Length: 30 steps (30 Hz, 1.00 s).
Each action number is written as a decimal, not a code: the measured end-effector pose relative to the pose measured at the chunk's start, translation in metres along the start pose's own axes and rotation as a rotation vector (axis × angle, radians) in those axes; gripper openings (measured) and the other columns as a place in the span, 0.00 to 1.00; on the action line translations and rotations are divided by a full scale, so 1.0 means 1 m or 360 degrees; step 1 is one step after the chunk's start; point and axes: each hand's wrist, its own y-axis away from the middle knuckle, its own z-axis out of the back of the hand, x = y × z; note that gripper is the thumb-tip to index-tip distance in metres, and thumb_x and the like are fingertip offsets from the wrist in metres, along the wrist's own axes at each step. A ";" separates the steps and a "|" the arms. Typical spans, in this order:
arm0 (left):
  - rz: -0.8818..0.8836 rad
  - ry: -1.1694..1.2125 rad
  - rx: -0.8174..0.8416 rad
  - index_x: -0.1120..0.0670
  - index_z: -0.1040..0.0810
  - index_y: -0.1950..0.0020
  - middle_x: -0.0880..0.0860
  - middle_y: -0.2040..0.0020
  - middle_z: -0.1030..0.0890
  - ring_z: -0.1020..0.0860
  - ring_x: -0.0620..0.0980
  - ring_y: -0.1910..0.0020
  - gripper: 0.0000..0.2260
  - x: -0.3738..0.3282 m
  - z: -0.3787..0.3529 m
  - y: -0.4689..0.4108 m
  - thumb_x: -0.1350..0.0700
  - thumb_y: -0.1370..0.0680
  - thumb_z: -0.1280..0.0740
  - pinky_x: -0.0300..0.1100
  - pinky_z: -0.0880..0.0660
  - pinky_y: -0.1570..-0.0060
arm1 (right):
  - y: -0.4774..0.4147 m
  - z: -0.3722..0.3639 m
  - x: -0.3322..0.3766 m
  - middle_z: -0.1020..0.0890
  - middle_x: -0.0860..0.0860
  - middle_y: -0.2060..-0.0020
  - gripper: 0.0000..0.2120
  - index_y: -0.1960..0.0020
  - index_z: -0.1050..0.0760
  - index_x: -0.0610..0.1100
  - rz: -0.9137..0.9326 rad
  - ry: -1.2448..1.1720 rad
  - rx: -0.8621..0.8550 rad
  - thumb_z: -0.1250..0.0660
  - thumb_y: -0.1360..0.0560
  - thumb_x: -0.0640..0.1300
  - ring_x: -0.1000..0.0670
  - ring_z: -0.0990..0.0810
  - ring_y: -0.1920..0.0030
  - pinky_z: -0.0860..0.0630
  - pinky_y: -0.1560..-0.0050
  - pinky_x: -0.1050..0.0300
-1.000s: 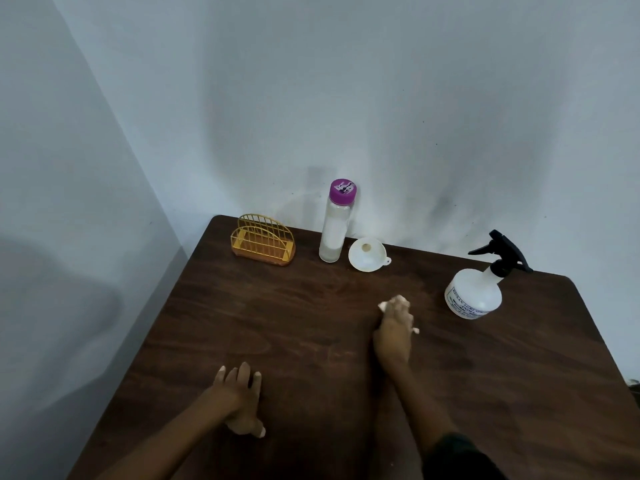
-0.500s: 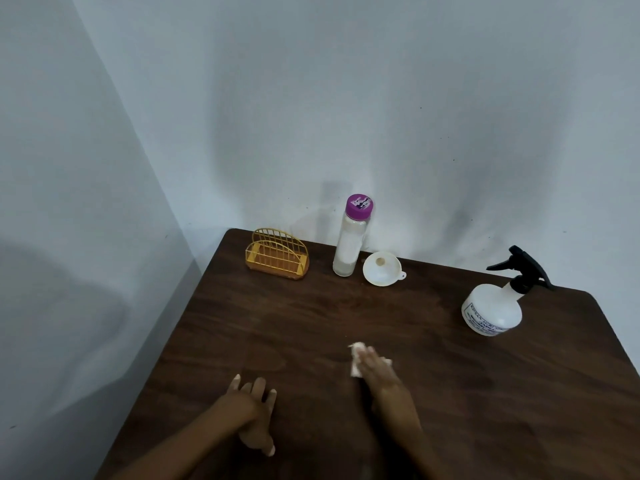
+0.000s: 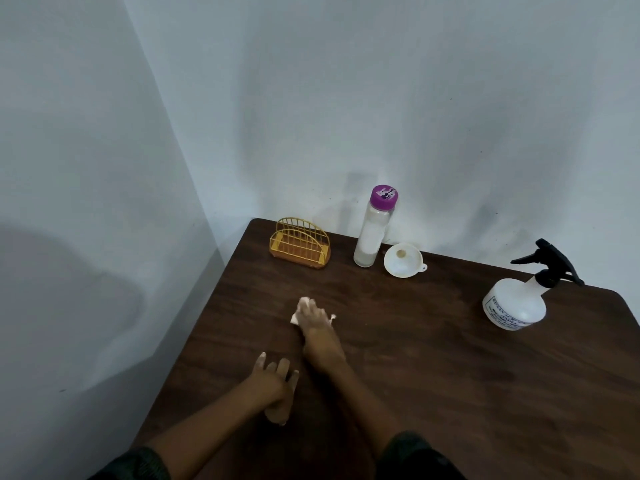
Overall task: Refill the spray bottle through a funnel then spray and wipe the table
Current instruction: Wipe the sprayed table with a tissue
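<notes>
matt wooden table, plastic funnel

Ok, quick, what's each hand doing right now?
Left hand: open, resting on the table, holding nothing.
Right hand: open, fingers flat, pressing the white cloth onto the table.

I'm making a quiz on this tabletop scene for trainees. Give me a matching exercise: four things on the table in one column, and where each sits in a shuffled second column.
1. spray bottle
2. funnel
3. wire holder
4. white cloth

A. under the right hand
B. alone on the right side of the table
C. back left corner
D. next to the purple-capped bottle

Pairs: 1-B, 2-D, 3-C, 4-A
</notes>
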 end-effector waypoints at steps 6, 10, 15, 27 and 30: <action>-0.0046 0.0019 0.0052 0.54 0.59 0.24 0.61 0.24 0.58 0.55 0.59 0.24 0.34 0.006 -0.002 0.002 0.56 0.22 0.41 0.56 0.64 0.28 | 0.083 0.007 -0.047 0.43 0.51 0.26 0.29 0.27 0.42 0.44 0.0324 0.0062 0.0042 0.51 0.28 0.34 0.52 0.50 0.26 0.58 0.26 0.58; -0.0087 0.0090 -0.0010 0.54 0.62 0.24 0.61 0.24 0.61 0.59 0.58 0.24 0.36 0.008 -0.015 0.003 0.54 0.22 0.39 0.57 0.63 0.28 | 0.100 0.035 -0.095 0.36 0.48 0.28 0.32 0.28 0.41 0.44 0.0038 0.0158 -0.0138 0.53 0.32 0.34 0.50 0.44 0.27 0.55 0.28 0.60; -0.0123 0.0481 -0.0573 0.50 0.51 0.24 0.54 0.22 0.53 0.54 0.54 0.24 0.31 0.035 -0.042 0.009 0.46 0.22 0.41 0.57 0.58 0.27 | 0.050 0.034 -0.060 0.41 0.45 0.27 0.28 0.30 0.39 0.39 -0.0652 0.0031 -0.0428 0.45 0.29 0.28 0.42 0.43 0.27 0.48 0.28 0.51; 0.0236 0.0517 -0.0761 0.48 0.52 0.23 0.54 0.23 0.52 0.52 0.56 0.24 0.30 0.073 -0.076 0.013 0.49 0.22 0.41 0.55 0.51 0.26 | 0.134 -0.039 0.031 0.32 0.48 0.30 0.23 0.32 0.34 0.43 0.0311 0.0063 -0.0128 0.48 0.26 0.39 0.50 0.38 0.29 0.49 0.28 0.53; 0.0142 0.0431 -0.0757 0.48 0.52 0.24 0.54 0.23 0.52 0.53 0.56 0.24 0.30 0.059 -0.073 0.007 0.49 0.21 0.42 0.56 0.55 0.26 | 0.176 -0.013 -0.027 0.37 0.51 0.27 0.23 0.31 0.35 0.43 0.0058 0.0074 -0.0229 0.47 0.26 0.39 0.57 0.47 0.26 0.51 0.28 0.59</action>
